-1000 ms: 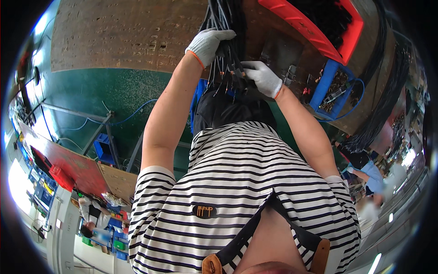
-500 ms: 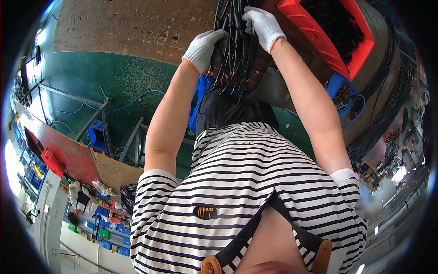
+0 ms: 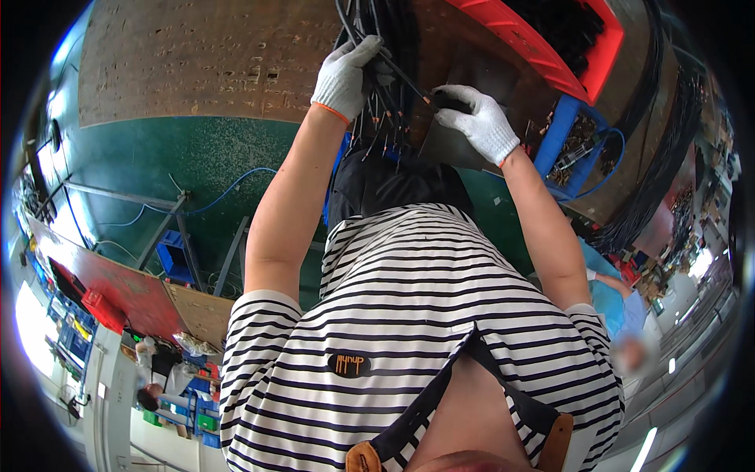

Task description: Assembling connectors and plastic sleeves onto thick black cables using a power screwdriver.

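At a brown wooden bench (image 3: 197, 55), the white-gloved left hand (image 3: 344, 77) pinches a copper-tipped black cable (image 3: 405, 77), best kept steady; the white-gloved right hand (image 3: 481, 123) curls, hold unclear.

On the chest of the striped shirt (image 3: 440, 267), a dark oval patch (image 3: 348, 363) bears tall orange lettering (image 3: 351, 364), which seems upside down in this view.
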The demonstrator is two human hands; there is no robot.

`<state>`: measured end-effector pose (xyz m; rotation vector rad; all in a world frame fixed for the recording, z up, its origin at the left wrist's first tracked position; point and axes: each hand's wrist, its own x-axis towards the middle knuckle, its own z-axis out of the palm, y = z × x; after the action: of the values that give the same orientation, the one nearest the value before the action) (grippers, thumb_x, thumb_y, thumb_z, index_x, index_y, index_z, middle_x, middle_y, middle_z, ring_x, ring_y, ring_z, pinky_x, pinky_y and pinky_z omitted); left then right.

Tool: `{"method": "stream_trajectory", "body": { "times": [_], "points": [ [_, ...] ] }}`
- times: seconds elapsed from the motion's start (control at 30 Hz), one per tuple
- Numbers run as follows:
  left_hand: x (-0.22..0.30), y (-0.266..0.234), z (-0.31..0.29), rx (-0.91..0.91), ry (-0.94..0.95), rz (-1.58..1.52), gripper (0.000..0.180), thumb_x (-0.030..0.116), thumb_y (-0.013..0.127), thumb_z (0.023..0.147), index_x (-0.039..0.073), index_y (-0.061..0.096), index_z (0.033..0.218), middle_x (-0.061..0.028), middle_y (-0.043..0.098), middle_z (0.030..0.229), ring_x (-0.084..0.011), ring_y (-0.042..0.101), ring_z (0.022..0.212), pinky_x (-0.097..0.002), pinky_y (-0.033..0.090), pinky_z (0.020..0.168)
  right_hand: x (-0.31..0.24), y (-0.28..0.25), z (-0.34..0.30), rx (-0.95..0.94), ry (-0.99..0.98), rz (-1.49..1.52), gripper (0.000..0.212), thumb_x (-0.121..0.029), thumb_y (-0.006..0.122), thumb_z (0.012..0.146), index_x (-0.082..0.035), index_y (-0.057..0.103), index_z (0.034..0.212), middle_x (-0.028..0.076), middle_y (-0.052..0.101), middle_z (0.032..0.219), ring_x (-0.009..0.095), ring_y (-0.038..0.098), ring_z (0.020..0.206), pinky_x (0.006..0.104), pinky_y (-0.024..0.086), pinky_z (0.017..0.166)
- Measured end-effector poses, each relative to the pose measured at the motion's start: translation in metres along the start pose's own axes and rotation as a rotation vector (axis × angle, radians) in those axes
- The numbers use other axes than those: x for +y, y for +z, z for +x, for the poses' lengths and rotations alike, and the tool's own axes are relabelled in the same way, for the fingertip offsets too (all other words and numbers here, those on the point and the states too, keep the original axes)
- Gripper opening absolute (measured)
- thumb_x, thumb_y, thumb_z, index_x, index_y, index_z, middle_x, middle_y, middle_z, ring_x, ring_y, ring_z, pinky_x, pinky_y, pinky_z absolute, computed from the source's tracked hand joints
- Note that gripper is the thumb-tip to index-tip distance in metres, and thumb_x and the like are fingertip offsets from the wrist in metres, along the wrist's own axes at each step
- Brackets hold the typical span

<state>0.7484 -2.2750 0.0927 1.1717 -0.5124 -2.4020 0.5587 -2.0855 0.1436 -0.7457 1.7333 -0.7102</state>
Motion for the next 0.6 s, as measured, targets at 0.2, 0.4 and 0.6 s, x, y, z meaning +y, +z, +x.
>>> {"method": "stream_trajectory", "body": {
  "times": [0.2,0.4,0.6],
  "points": [
    [-0.007,0.013,0.003,0.008,0.026,0.048,0.015,0.017,0.07,0.105,0.002,0.07,0.107,-0.0084,0.074,0.09,-0.0174,0.07,0.071,-0.0353,0.059,0.064,-0.006,-0.008,-0.023,0.01,-0.085,-0.164,0.049,-0.021,0.08,0.091,-0.003,0.072,0.136,0.012,0.072,0.131,0.026,0.067,0.126,0.0358,0.046,0.114],
    [-0.008,0.015,0.002,0.039,0.05,0.109,0.015,0.016,0.071,0.105,0.001,0.07,0.107,-0.0087,0.073,0.088,-0.0179,0.07,0.069,-0.0354,0.061,0.065,-0.007,-0.009,-0.03,-0.009,-0.088,-0.188,0.047,-0.022,0.081,0.09,-0.006,0.075,0.134,0.016,0.071,0.136,0.032,0.068,0.126,0.0379,0.05,0.112],
    [-0.006,0.021,0.0,0.05,0.048,0.143,0.015,0.015,0.074,0.103,0.001,0.071,0.108,-0.0079,0.073,0.087,-0.0171,0.07,0.068,-0.0351,0.061,0.065,-0.004,-0.006,-0.03,-0.004,-0.098,-0.219,0.05,-0.019,0.08,0.093,0.001,0.07,0.138,0.01,0.073,0.127,0.019,0.068,0.114,0.0336,0.051,0.104]
  ]
}}
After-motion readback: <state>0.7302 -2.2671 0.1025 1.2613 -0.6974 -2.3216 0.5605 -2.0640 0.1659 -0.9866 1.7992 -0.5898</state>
